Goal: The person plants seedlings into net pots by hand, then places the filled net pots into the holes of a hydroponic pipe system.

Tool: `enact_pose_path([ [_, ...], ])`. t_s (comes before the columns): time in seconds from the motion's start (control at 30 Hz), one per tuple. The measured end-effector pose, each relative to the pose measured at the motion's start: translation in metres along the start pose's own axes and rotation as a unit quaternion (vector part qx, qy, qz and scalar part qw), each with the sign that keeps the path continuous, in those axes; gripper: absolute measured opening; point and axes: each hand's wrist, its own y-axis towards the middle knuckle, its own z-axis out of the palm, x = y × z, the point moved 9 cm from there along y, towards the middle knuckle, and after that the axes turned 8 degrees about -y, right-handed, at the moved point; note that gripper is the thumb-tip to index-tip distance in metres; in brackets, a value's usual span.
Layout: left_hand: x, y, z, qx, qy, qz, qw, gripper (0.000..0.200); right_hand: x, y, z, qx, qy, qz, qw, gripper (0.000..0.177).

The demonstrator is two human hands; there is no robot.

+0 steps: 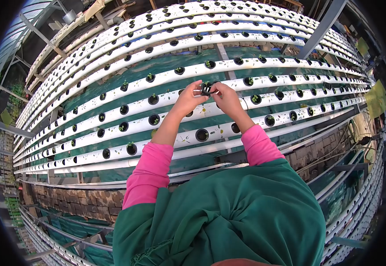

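Between my two hands is a small black net pot (206, 92) with a bit of green seedling at its top, raised above the white growing pipes. My left hand (190, 98) grips its left side with bent fingers. The fingertips of my right hand (226, 99) pinch the pot from the right. Under my hands runs a white pipe (170, 99) with round holes, many holding black pots with small seedlings. A seedling in a pot (153, 99) sits just left of my left hand, and another pot (256, 99) lies to the right of my right hand.
More white pipes (241, 41) run in parallel rows behind. A grey metal post (323, 29) rises at the back right. Green sheeting (113, 106) shows between the pipes. Yellow cards (377, 98) hang at the right. Brick paving (75, 201) lies below at the left.
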Motion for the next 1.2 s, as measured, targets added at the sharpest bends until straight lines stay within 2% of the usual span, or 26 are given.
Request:
enact_pose_path([
  [0.2, 0.024, 0.014, 0.016, -0.020, -0.024, -0.023, 0.999, 0.066, -0.053, -0.019, -0.035, -0.006, -0.059, 0.072, 0.996, 0.015],
  [0.43, 0.036, 0.007, 0.032, -0.019, -0.018, -0.061, 0.998, 0.058, -0.073, -0.039, -0.016, 0.025, -0.021, 0.110, 0.993, 0.017],
  [0.7, 0.045, -0.015, -0.005, -0.064, -0.034, -0.057, 0.996, 0.056, -0.076, -0.034, -0.001, 0.013, -0.092, 0.055, 0.994, 0.018],
  [0.8, 0.046, -0.027, -0.023, -0.077, -0.045, -0.058, 0.994, 0.055, -0.076, -0.038, 0.007, 0.045, -0.198, 0.058, 0.978, 0.016],
  [0.9, 0.050, -0.035, -0.039, -0.086, -0.042, -0.054, 0.994, 0.054, -0.047, -0.045, -0.004, -0.023, -0.344, 0.028, 0.938, 0.016],
  [1.03, 0.062, -0.047, -0.051, -0.065, -0.041, -0.077, 0.994, 0.052, 0.001, -0.045, 0.012, -0.008, -0.267, -0.028, 0.963, 0.016],
  [1.07, 0.065, -0.050, -0.054, -0.061, -0.032, -0.081, 0.994, 0.052, -0.001, -0.051, 0.044, 0.142, -0.196, 0.007, 0.970, 0.016],
  [1.1, 0.062, -0.053, -0.057, -0.057, -0.022, -0.081, 0.995, 0.051, -0.001, -0.063, 0.073, 0.285, -0.120, 0.043, 0.950, 0.017],
  [1.2, 0.058, -0.069, -0.061, -0.032, -0.029, -0.094, 0.995, 0.051, 0.000, -0.074, 0.100, 0.286, -0.197, 0.018, 0.938, 0.014],
])
